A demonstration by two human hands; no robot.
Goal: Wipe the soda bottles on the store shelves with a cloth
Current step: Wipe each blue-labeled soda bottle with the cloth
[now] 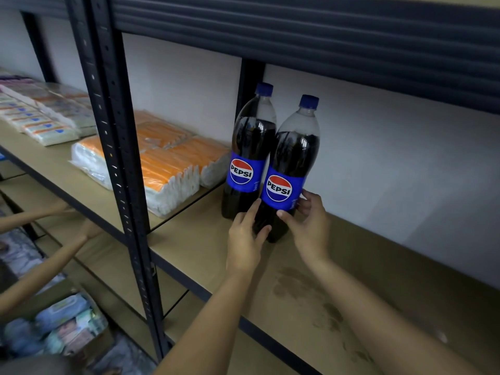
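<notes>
Store shelving of dark metal posts and tan boards fills the view, seen from above by a person reaching forward with both bare arms. Nearest, the tan shelf (378,280) carries some darker blotchy marks between the two forearms. Farther in, the left hand (244,239) wraps the lower left side of the front bottle (290,169), thumb on the front and fingers on the dark plastic just under the label. The right hand (311,226) grips the same bottle from the right, thumb on the lower edge of the blue label and fingers curled behind it. So both hands are clamped on one bottle, close together on either side of it. That bottle stands upright on the shelf, full of dark soda, with a blue cap and a Pepsi label. A second bottle (250,150) of the same kind stands just behind and to its left, touching or nearly touching it. Left of the post (119,147), stacked orange packs (167,163) lie on the shelf, with paler packs (40,115) farther along. A white wall (378,136) closes the back.
</notes>
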